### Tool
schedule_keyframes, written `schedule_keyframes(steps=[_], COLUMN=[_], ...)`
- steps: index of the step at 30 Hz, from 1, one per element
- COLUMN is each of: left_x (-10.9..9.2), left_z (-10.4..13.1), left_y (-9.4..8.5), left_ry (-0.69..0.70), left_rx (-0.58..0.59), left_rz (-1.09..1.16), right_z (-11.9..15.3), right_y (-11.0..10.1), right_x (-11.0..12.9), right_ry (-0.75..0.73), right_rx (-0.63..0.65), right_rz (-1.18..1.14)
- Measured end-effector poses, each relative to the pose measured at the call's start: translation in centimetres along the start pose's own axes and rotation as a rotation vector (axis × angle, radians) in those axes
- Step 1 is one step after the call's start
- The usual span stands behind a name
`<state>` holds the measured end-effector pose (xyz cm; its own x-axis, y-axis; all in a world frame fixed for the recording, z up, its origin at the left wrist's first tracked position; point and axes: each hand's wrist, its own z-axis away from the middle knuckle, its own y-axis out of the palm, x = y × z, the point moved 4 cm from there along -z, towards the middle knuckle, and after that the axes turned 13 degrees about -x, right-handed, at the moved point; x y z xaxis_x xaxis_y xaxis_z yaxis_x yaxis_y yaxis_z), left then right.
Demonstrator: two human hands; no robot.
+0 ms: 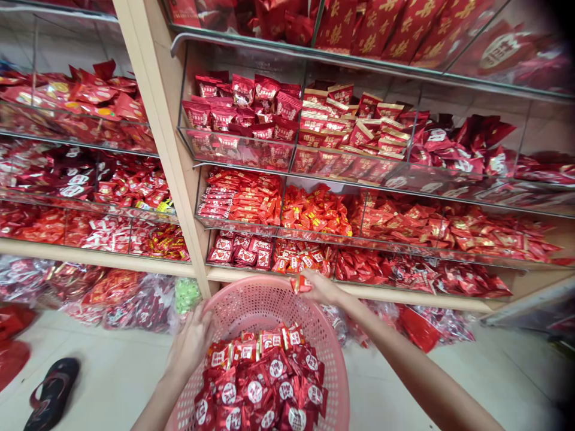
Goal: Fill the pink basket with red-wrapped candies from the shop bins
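A pink perforated plastic basket (336, 359) stands below the shelves, with many red wrapped candies (256, 389) inside it. Most of their wrappers bear a round white label; those at the back have gold edges. My left hand (192, 338) grips the basket's left rim, fingers bent over the edge. Above the far right rim, my right hand (321, 288) pinches red-and-white wrapped candy (300, 284); I cannot tell how many pieces. Just behind that hand is the lowest shelf's compartment of similar red and white candies (303, 257).
Clear-fronted shelves (359, 242) hold several kinds of red packets in front and to the left. Plastic bags of candy (130, 299) lie on the floor under the shelves. A dark flip-flop (54, 392) and a red bag (13, 335) are at the lower left.
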<state>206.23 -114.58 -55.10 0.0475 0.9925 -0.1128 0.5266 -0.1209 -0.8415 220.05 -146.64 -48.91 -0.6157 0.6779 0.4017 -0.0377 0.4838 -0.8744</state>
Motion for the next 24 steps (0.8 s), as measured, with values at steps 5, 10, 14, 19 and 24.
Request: schedule_keyframes(steps=[5,10,14,19,24], left_x=[0.0,0.0,0.1,0.0,-0.1], left_z=[0.0,0.0,0.0,0.0,-0.1], left_y=[-0.1,0.0,0.0,-0.1,-0.2], left_ry=[-0.012,-0.011,0.003,0.012,-0.001], left_rx=[0.031,0.006,-0.025,-0.02,-0.017], left_rz=[-0.002,0.021,0.04,0.018,0.034], right_z=[4.0,6.0,6.3,6.3,6.1], right_y=[3.7,5.5,6.2,6.6,6.8], right_x=[3.0,3.7,3.6,3.2,3.2], right_ry=[-0.035,-0.008,0.012,0.064,0.093], right_rx=[0.27,0.41,0.415,0.465,0.497], right_rz=[0.0,0.185,0.274,0.227,0.223])
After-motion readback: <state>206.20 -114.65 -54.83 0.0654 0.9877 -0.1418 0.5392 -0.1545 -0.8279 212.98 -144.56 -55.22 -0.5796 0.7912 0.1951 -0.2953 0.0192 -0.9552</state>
